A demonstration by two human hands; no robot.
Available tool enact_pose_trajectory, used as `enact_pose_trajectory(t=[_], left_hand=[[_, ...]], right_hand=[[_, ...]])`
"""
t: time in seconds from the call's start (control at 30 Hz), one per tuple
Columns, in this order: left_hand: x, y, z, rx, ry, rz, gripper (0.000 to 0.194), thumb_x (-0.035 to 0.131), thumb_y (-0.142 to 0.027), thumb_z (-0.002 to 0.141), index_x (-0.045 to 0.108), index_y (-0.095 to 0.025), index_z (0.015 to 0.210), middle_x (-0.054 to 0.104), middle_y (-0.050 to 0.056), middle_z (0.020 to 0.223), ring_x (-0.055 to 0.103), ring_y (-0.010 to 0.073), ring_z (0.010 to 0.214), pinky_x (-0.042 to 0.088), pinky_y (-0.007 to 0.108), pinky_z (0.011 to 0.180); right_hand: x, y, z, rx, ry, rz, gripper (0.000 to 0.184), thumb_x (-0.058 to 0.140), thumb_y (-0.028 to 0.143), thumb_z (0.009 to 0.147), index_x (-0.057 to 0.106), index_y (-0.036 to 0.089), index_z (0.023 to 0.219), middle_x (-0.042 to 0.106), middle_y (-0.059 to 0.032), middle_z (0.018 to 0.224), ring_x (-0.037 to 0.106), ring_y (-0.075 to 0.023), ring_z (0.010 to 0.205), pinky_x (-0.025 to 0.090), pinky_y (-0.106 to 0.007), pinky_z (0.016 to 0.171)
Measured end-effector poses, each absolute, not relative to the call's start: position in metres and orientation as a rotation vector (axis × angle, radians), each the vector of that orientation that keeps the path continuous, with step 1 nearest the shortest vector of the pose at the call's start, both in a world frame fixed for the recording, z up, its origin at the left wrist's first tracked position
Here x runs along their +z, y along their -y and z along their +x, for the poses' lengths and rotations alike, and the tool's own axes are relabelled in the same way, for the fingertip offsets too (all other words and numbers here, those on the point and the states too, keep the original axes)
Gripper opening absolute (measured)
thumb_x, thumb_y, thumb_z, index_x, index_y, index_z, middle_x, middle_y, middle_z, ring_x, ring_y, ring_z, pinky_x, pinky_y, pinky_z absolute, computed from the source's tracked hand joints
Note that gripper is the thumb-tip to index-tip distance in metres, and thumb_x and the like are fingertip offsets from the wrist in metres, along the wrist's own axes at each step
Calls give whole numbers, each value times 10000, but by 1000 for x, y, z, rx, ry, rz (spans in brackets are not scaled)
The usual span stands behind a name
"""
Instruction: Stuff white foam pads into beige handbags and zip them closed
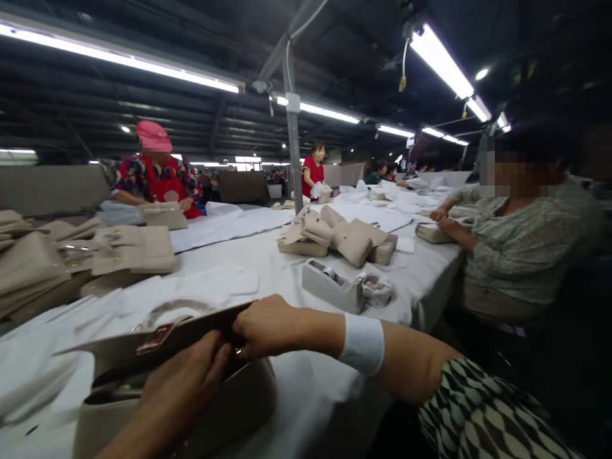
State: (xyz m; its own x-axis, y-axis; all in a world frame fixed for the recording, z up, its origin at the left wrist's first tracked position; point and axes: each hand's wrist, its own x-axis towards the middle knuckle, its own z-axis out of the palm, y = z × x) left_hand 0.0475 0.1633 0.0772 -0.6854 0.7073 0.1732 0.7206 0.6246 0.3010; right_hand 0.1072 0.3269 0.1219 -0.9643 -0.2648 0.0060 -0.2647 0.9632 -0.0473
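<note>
Along the bench's (pixel 270 271) near edge, a beige flap handbag (pixel 248 395) is standing with its mouth gaping, a clasp (pixel 155 338) showing on the raised flap (pixel 108 358). Right hand (pixel 265 324) is curling its fingers around the flap's end, apparently propping it up for access. Left hand (pixel 186 370) is reaching into the mouth; fingertips are hiding, can't tell if gripping. Beyond, a gray tape dispenser (pixel 329 288) is sitting beside a plastic bag (pixel 377 290), probably for easy reach. Farther off, piled handbags (pixel 356 241) are lying mid-bench. At the bench's right edge, a co-worker's hands (pixel 452 229) are resting on another handbag (pixel 431 234), likely steadying it.
</note>
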Motion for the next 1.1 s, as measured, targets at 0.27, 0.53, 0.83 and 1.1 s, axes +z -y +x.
enact_pose_trajectory(t=[0.27,0.53,0.83,1.1], left_hand=[[103,-171,72,-37,2785,-1014,274,360,-248,850,613,-143,835,684,140,857,644,266,804,444,349,683],[106,-131,41,-101,2808,-834,255,444,-290,811,668,-171,833,620,110,1075,515,292,1039,405,400,827],[97,-90,12,-550,2874,-743,284,462,-287,764,695,-162,865,620,90,1059,558,244,984,428,320,853],[104,-49,4,-772,2923,-501,269,480,-288,674,690,-135,743,686,74,780,617,222,805,459,290,744]], right_hand=[[121,-326,111,92,-3141,-612,181,550,326,743,671,200,695,701,-36,753,604,-160,652,244,-247,476],[121,-330,118,-67,-3179,-618,146,562,298,712,638,203,631,653,-3,659,539,-132,611,220,-252,502],[113,-337,118,-277,-3144,-587,140,560,269,699,599,201,582,569,15,564,423,-112,524,254,-243,524],[116,-319,122,-172,-3154,-736,169,540,276,741,601,193,606,601,-7,600,458,-120,539,239,-254,521]])
